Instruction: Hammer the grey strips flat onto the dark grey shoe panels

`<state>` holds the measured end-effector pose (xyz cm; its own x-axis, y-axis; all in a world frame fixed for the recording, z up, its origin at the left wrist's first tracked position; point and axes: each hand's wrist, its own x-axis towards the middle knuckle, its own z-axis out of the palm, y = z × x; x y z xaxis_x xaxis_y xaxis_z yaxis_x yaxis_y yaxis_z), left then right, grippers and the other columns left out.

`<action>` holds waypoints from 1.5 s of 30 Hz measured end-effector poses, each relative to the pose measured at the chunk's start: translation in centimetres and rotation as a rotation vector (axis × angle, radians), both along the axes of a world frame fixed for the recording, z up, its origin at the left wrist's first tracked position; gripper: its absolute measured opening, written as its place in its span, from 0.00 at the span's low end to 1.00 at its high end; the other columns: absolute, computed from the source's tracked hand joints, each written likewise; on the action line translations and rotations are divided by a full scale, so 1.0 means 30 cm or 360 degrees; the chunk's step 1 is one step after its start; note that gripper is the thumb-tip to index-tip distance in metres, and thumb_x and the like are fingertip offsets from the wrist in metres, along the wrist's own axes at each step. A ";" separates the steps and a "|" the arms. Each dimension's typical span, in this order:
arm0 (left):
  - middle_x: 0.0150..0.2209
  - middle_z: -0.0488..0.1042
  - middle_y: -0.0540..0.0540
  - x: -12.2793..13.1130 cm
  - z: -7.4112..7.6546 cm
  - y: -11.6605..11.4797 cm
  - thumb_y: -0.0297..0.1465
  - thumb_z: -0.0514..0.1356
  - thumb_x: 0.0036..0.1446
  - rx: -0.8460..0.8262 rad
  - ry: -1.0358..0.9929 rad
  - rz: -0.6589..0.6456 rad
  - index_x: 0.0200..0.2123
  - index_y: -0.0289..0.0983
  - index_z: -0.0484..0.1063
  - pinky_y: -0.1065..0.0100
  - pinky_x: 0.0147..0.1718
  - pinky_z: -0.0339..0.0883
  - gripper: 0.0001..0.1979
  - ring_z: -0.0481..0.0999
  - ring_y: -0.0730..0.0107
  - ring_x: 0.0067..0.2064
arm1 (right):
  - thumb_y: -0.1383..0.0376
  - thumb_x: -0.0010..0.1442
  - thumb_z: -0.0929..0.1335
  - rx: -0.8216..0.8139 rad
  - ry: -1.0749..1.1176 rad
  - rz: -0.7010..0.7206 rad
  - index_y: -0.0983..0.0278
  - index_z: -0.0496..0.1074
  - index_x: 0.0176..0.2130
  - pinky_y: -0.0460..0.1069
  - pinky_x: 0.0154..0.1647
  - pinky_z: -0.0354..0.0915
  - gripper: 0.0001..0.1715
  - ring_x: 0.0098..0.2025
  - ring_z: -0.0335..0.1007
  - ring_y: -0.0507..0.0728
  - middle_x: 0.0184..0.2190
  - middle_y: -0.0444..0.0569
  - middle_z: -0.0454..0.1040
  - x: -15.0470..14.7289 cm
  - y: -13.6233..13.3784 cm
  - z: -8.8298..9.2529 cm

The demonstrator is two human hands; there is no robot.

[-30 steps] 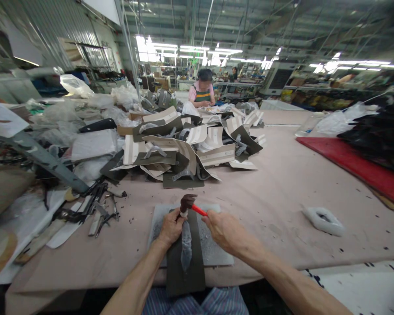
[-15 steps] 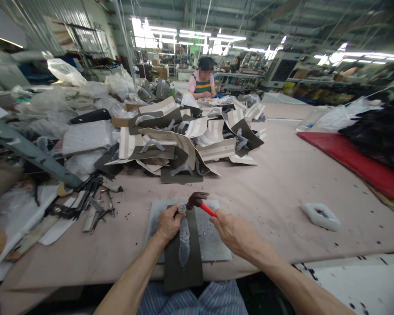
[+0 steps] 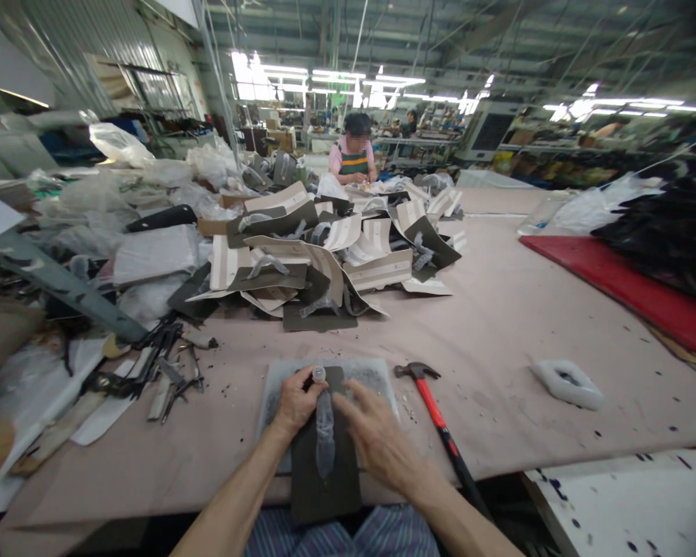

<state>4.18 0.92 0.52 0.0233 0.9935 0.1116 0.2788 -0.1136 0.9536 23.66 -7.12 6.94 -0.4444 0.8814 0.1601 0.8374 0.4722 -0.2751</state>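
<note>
A dark panel [image 3: 328, 491] with a plastic-wrapped handle [image 3: 325, 441] down its middle lies on a grey slab [image 3: 377, 379], its near end over the table edge. My left hand [image 3: 295, 402] is closed around a short upright tool with a round metal head [image 3: 319, 374], at the far end of the handle. My right hand [image 3: 377, 433] hovers over the panel's right side, fingers apart and slightly blurred, with nothing in it. Right of the slab rests a claw hammer [image 3: 435, 410] with a red and black grip.
A heap of similar panels [image 3: 319, 263] lies across the table's far middle. Pliers and other hand tools [image 3: 174, 371] clutter the left, beside a metal bar [image 3: 63, 278]. A white dish [image 3: 567, 384] and a red board [image 3: 620, 286] are at right. Another person [image 3: 353, 151] sits beyond.
My right hand has let go of the hammer, which now lies on the table at right, and has moved left over the panel. My left hand keeps its hold on the metal-headed tool.
</note>
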 end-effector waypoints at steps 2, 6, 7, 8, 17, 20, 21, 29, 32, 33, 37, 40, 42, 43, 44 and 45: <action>0.32 0.81 0.48 0.004 -0.002 0.011 0.35 0.66 0.47 -0.0084 -0.0131 0.0089 0.36 0.36 0.78 0.68 0.36 0.72 0.12 0.79 0.66 0.34 | 0.74 0.56 0.63 -0.0075 -0.0096 0.0306 0.58 0.67 0.55 0.57 0.52 0.62 0.28 0.54 0.62 0.62 0.62 0.52 0.61 -0.106 0.007 0.027; 0.28 0.79 0.49 -0.014 0.046 0.049 0.37 0.68 0.45 -0.0201 -0.0530 0.0471 0.33 0.34 0.75 0.71 0.30 0.70 0.14 0.77 0.70 0.29 | 0.70 0.54 0.66 -0.0062 -0.0328 0.0224 0.65 0.70 0.41 0.58 0.48 0.63 0.12 0.47 0.65 0.64 0.49 0.58 0.69 -0.207 0.030 0.054; 0.27 0.79 0.49 -0.027 0.079 0.055 0.37 0.68 0.44 -0.0174 -0.0616 0.0564 0.33 0.33 0.75 0.72 0.29 0.70 0.15 0.76 0.70 0.28 | 0.70 0.55 0.66 -0.0022 -0.0358 0.0120 0.66 0.70 0.40 0.59 0.47 0.63 0.11 0.46 0.66 0.64 0.46 0.59 0.70 -0.212 0.038 0.065; 0.27 0.79 0.49 -0.044 0.121 0.059 0.37 0.69 0.44 -0.0120 -0.0677 0.0634 0.34 0.33 0.75 0.72 0.29 0.70 0.16 0.76 0.71 0.28 | 0.70 0.56 0.65 0.0011 -0.0375 0.0000 0.66 0.70 0.40 0.59 0.46 0.63 0.09 0.44 0.67 0.64 0.43 0.59 0.71 -0.212 0.046 0.080; 0.34 0.81 0.48 -0.084 0.304 -0.003 0.37 0.68 0.48 0.0147 -0.0376 0.0318 0.37 0.36 0.76 0.69 0.38 0.73 0.14 0.80 0.67 0.36 | 0.57 0.66 0.63 -0.0408 -0.0117 -0.0650 0.67 0.67 0.46 0.53 0.35 0.65 0.16 0.37 0.78 0.66 0.33 0.59 0.78 -0.219 0.063 0.116; 0.34 0.81 0.46 -0.047 0.160 0.004 0.38 0.67 0.48 -0.0046 -0.0491 0.0262 0.35 0.35 0.74 0.69 0.38 0.73 0.14 0.80 0.67 0.36 | 0.57 0.67 0.61 -0.0522 0.0105 -0.0645 0.67 0.66 0.51 0.53 0.37 0.66 0.19 0.38 0.78 0.65 0.35 0.58 0.79 -0.257 0.015 0.043; 0.34 0.81 0.46 -0.039 0.114 0.010 0.39 0.67 0.48 -0.0088 -0.0531 0.0262 0.35 0.35 0.73 0.69 0.38 0.73 0.15 0.80 0.66 0.36 | 0.56 0.68 0.61 -0.0560 0.0179 -0.0640 0.67 0.65 0.55 0.54 0.38 0.66 0.22 0.40 0.78 0.66 0.36 0.58 0.79 -0.270 0.000 0.021; 0.35 0.82 0.43 -0.069 0.002 0.019 0.39 0.65 0.52 -0.0148 -0.0488 0.0140 0.38 0.35 0.72 0.67 0.40 0.74 0.15 0.81 0.64 0.38 | 0.52 0.65 0.64 -0.0829 0.0738 -0.0739 0.65 0.58 0.65 0.52 0.44 0.65 0.35 0.46 0.77 0.65 0.42 0.57 0.79 -0.319 -0.014 -0.032; 0.36 0.82 0.44 -0.083 0.010 0.013 0.36 0.63 0.54 -0.0126 -0.0339 0.0045 0.38 0.35 0.73 0.68 0.40 0.73 0.12 0.81 0.65 0.38 | 0.51 0.64 0.65 -0.0892 0.0804 -0.0677 0.66 0.58 0.64 0.52 0.44 0.65 0.36 0.46 0.76 0.64 0.42 0.58 0.79 -0.316 -0.010 -0.028; 0.36 0.82 0.44 -0.086 0.011 0.011 0.36 0.63 0.54 -0.0120 -0.0306 0.0028 0.39 0.35 0.74 0.68 0.40 0.72 0.11 0.80 0.65 0.38 | 0.51 0.64 0.64 -0.0888 0.0824 -0.0625 0.66 0.58 0.64 0.52 0.44 0.65 0.36 0.45 0.76 0.64 0.42 0.57 0.78 -0.306 -0.011 -0.027; 0.37 0.82 0.44 -0.095 0.004 0.011 0.36 0.62 0.56 -0.0136 -0.0290 0.0014 0.40 0.36 0.74 0.66 0.43 0.72 0.11 0.80 0.64 0.40 | 0.53 0.67 0.60 -0.0691 0.0981 -0.0568 0.65 0.63 0.61 0.51 0.42 0.65 0.29 0.38 0.73 0.58 0.39 0.51 0.77 -0.184 -0.014 -0.042; 0.37 0.82 0.43 -0.097 -0.003 0.014 0.35 0.62 0.56 -0.0157 -0.0287 0.0003 0.40 0.35 0.74 0.65 0.44 0.71 0.11 0.80 0.64 0.41 | 0.52 0.67 0.60 -0.0357 0.0808 -0.0874 0.65 0.66 0.56 0.52 0.41 0.66 0.26 0.37 0.71 0.58 0.41 0.53 0.75 0.001 -0.013 -0.083; 0.37 0.81 0.43 -0.096 -0.004 0.015 0.35 0.62 0.56 -0.0158 -0.0278 -0.0006 0.39 0.35 0.74 0.65 0.45 0.71 0.10 0.80 0.64 0.41 | 0.52 0.66 0.60 -0.0154 0.0423 -0.1051 0.66 0.67 0.53 0.55 0.44 0.65 0.24 0.42 0.70 0.62 0.44 0.58 0.73 0.139 -0.021 -0.121; 0.37 0.81 0.43 -0.096 -0.003 0.016 0.34 0.62 0.56 -0.0157 -0.0276 -0.0008 0.39 0.36 0.74 0.66 0.44 0.71 0.10 0.80 0.64 0.41 | 0.53 0.66 0.61 -0.0110 0.0189 -0.1113 0.67 0.68 0.52 0.57 0.45 0.65 0.24 0.44 0.69 0.65 0.45 0.61 0.72 0.203 -0.030 -0.141; 0.37 0.81 0.44 -0.095 -0.001 0.017 0.34 0.63 0.56 -0.0158 -0.0275 -0.0009 0.39 0.36 0.74 0.66 0.44 0.71 0.09 0.80 0.64 0.41 | 0.54 0.65 0.62 -0.0106 -0.0034 -0.1167 0.68 0.68 0.51 0.58 0.46 0.64 0.24 0.45 0.68 0.66 0.45 0.63 0.71 0.260 -0.041 -0.160; 0.37 0.81 0.44 -0.094 0.002 0.018 0.34 0.63 0.55 -0.0160 -0.0273 -0.0008 0.39 0.36 0.74 0.66 0.44 0.71 0.09 0.80 0.64 0.41 | 0.54 0.64 0.63 -0.0137 -0.0215 -0.1214 0.69 0.69 0.50 0.58 0.45 0.64 0.23 0.44 0.68 0.67 0.43 0.63 0.71 0.307 -0.053 -0.176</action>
